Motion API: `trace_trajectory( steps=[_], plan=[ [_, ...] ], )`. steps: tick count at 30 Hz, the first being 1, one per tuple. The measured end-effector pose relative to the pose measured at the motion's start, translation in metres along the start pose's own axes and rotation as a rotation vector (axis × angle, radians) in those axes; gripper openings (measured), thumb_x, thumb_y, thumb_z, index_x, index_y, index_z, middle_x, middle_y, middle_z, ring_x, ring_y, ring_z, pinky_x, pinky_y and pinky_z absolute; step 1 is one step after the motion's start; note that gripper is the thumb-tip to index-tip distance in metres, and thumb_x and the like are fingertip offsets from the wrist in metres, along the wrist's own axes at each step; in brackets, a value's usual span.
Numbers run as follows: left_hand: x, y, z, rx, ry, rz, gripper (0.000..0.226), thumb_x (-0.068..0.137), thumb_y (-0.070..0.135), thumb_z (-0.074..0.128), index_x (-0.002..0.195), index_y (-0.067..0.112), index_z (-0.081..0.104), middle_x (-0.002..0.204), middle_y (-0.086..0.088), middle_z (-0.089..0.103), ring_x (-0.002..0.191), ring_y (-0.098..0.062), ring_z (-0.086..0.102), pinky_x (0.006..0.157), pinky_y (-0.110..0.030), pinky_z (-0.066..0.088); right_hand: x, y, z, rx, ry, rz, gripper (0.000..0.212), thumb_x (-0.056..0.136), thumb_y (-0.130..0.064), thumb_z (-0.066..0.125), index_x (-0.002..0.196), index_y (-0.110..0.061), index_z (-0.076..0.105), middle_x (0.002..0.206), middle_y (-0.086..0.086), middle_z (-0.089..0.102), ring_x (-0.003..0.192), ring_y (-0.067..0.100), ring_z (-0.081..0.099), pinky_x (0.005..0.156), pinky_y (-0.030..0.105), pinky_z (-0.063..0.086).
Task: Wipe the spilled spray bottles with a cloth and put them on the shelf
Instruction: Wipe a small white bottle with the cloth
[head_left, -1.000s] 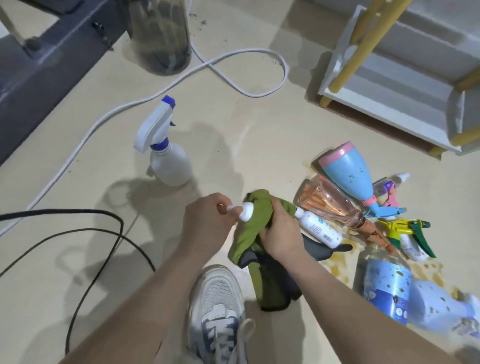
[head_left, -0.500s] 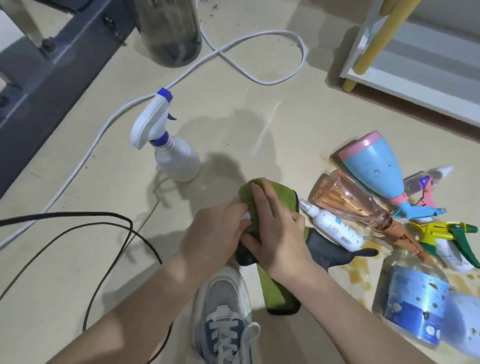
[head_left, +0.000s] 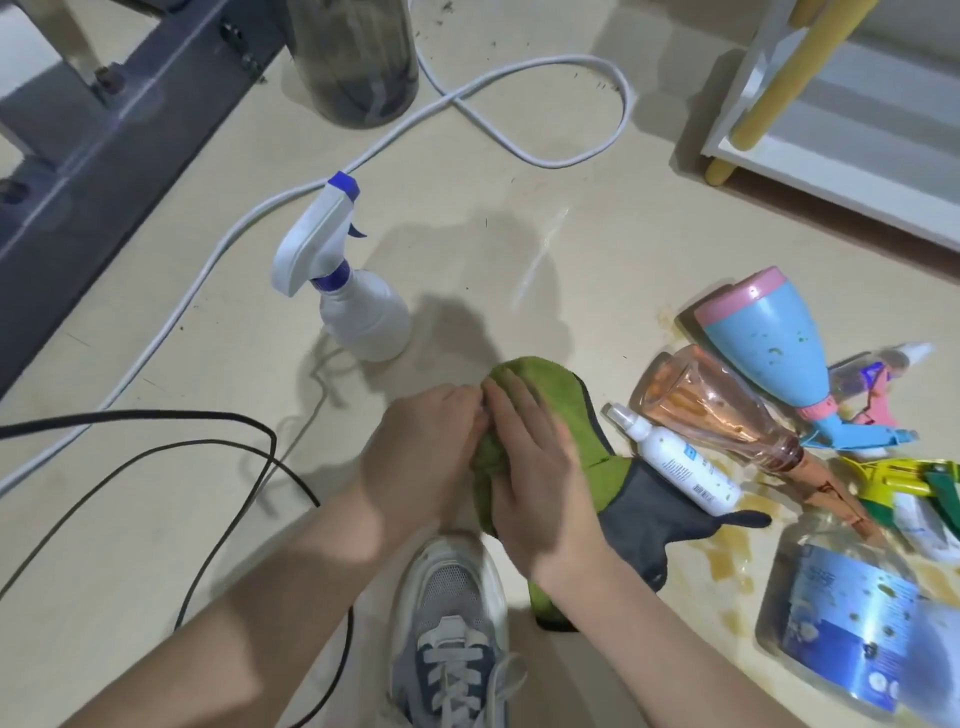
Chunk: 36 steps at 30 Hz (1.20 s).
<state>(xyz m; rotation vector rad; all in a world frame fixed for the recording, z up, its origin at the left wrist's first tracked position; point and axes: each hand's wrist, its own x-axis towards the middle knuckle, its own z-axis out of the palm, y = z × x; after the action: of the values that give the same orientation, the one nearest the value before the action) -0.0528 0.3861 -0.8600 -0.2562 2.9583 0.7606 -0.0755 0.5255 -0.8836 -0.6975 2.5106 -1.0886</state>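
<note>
Crouched low; both hands closed in on green cloth (head_left: 561, 395), over the floor just above my shoe (head_left: 447, 613). Right hand (head_left: 540, 483) wrapped over the bundle. Left hand (head_left: 421, 457) curled against its end; what it pinches, cannot tell. Item being wiped is buried in the folds, unseen. Best: twist cloth around it, end to end, finish on a dry patch. Spilled spray bottles (head_left: 769, 343) heaped at my right in brown puddle (head_left: 727, 556). Shelf (head_left: 857, 130) cut off top right; lower-right bottle blurred
</note>
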Motion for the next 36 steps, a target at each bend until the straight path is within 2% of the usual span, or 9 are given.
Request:
trace_trajectory(
  steps=[4,7,9,13,18,23,27,32,36],
  plan=[
    [-0.01,0.005,0.004,-0.004,0.068,-0.039,0.03,0.088,0.033,0.045,0.084,0.014,0.068,0.071,0.0,0.064,0.064,-0.025,0.062,0.058,-0.026,0.032,0.001,0.04,0.001,0.015,-0.103,0.143,0.074,0.079,0.0,0.041,0.152,-0.009,0.029,0.156,0.014,0.033,0.146,0.028,0.03,0.117,0.039,0.03],
    [-0.012,0.012,0.009,-0.046,0.12,-0.02,0.028,0.083,0.026,0.053,0.095,0.011,0.073,0.078,-0.003,0.068,0.064,-0.024,0.065,0.065,-0.026,0.039,0.01,0.041,-0.007,0.08,-0.066,0.298,0.079,0.077,0.015,0.042,0.15,-0.012,0.034,0.155,0.006,0.036,0.146,0.02,0.03,0.114,0.014,0.02],
    [-0.008,0.016,0.006,-0.113,0.09,-0.013,0.025,0.083,0.019,0.056,0.102,0.013,0.072,0.081,-0.005,0.065,0.067,-0.026,0.064,0.061,-0.029,0.046,0.009,0.013,-0.005,0.204,0.0,0.269,0.076,0.074,0.012,0.038,0.146,-0.01,0.041,0.15,0.003,0.042,0.141,0.013,0.035,0.113,0.01,0.021],
    [-0.006,0.013,0.006,0.009,0.06,0.053,0.026,0.089,0.025,0.041,0.09,0.011,0.062,0.073,-0.006,0.055,0.059,-0.028,0.056,0.051,-0.029,0.038,-0.003,-0.002,0.002,0.269,0.012,0.099,0.082,0.069,0.008,0.038,0.149,-0.009,0.035,0.152,0.004,0.035,0.144,0.015,0.031,0.118,0.028,0.026],
    [-0.004,0.022,0.001,0.123,0.028,-0.064,0.043,0.1,0.042,0.034,0.082,0.009,0.055,0.067,-0.006,0.059,0.058,-0.031,0.059,0.052,-0.032,0.033,0.02,0.042,0.0,-0.018,-0.108,0.246,0.083,0.075,0.01,0.05,0.151,-0.017,0.032,0.153,0.008,0.039,0.141,0.026,0.037,0.11,0.048,0.037],
    [0.016,0.021,-0.012,0.051,-0.056,-0.247,0.034,0.102,0.04,0.038,0.087,0.014,0.053,0.08,-0.007,0.062,0.086,-0.032,0.061,0.07,-0.036,0.038,0.013,-0.002,-0.01,0.187,-0.106,0.211,0.078,0.075,0.002,0.048,0.145,-0.029,0.039,0.139,-0.024,0.049,0.128,0.014,0.052,0.104,0.041,0.046],
    [0.005,0.021,-0.015,-0.26,-0.008,-0.329,0.02,0.094,0.036,0.056,0.108,0.029,0.067,0.08,0.005,0.065,0.09,-0.023,0.064,0.076,-0.031,0.046,0.003,0.006,-0.002,0.274,-0.131,0.183,0.097,0.072,-0.003,0.051,0.156,-0.033,0.013,0.155,-0.003,0.038,0.14,0.023,0.041,0.112,0.04,0.039],
    [0.007,0.025,-0.01,-0.089,-0.081,-0.112,0.036,0.094,0.038,0.041,0.119,0.018,0.058,0.099,-0.009,0.069,0.092,-0.033,0.064,0.079,-0.041,0.049,0.023,0.044,-0.006,-0.024,-0.113,0.162,0.084,0.073,0.002,0.057,0.148,-0.028,0.034,0.142,0.0,0.05,0.132,0.022,0.046,0.105,0.044,0.043],
    [0.019,0.024,-0.01,0.092,-0.117,-0.13,0.031,0.102,0.04,0.036,0.108,0.012,0.048,0.098,-0.01,0.064,0.092,-0.033,0.062,0.074,-0.038,0.043,0.03,0.025,-0.009,0.146,-0.045,0.208,0.068,0.07,-0.002,0.048,0.136,-0.017,0.051,0.134,0.002,0.058,0.125,0.023,0.053,0.103,0.039,0.044]
  ],
)
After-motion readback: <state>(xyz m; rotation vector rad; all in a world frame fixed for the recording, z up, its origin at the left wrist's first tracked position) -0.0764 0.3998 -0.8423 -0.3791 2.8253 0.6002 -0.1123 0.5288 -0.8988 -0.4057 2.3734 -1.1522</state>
